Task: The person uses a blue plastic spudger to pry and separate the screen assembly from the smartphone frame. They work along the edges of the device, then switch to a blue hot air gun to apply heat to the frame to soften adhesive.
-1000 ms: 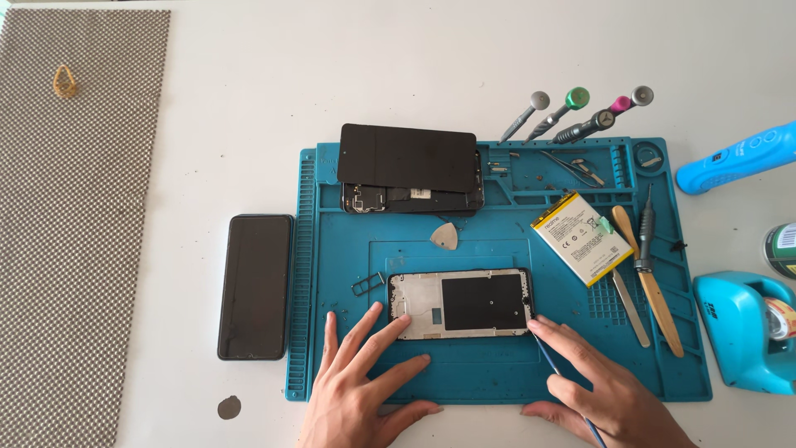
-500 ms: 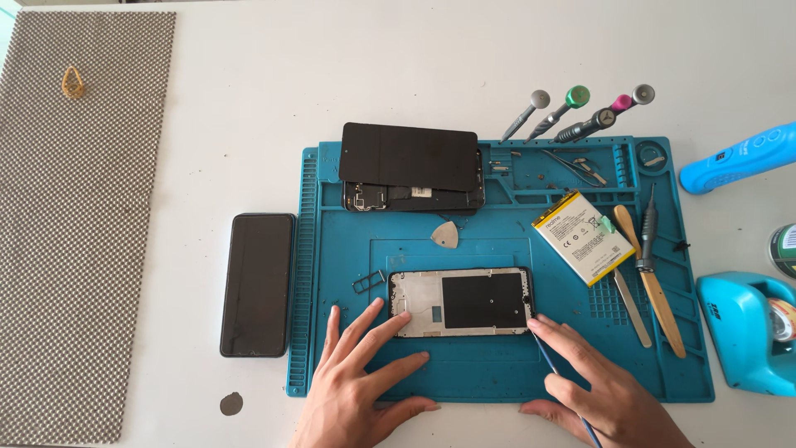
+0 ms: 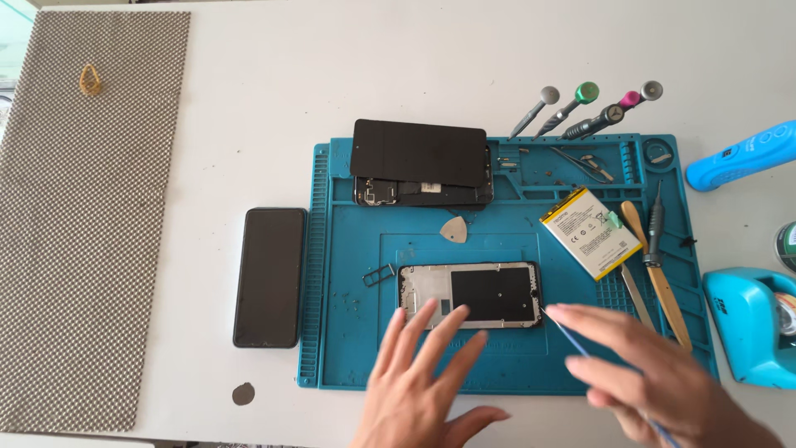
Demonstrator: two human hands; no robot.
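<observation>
A stripped phone frame (image 3: 468, 294), silver with a black square in its middle, lies on a blue work mat (image 3: 348, 348). My left hand (image 3: 423, 382) rests below it with fingers spread, the fingertips touching the frame's lower edge. My right hand (image 3: 655, 373), blurred, holds a thin blue pry tool (image 3: 572, 340). The tool's tip is at the frame's lower right corner.
On the mat lie a phone body under a black panel (image 3: 419, 162), a battery (image 3: 590, 232), a triangular pick (image 3: 453, 229), a SIM tray (image 3: 377, 275) and hand tools (image 3: 655, 265). Off the mat are a black phone (image 3: 269, 278), screwdrivers (image 3: 580, 108), a teal tape dispenser (image 3: 750, 323) and a mesh mat (image 3: 83, 207).
The view has drifted slightly. My right hand has shifted a little to the right and is blurred; the tool tip stays at the frame's corner. My left hand stays put.
</observation>
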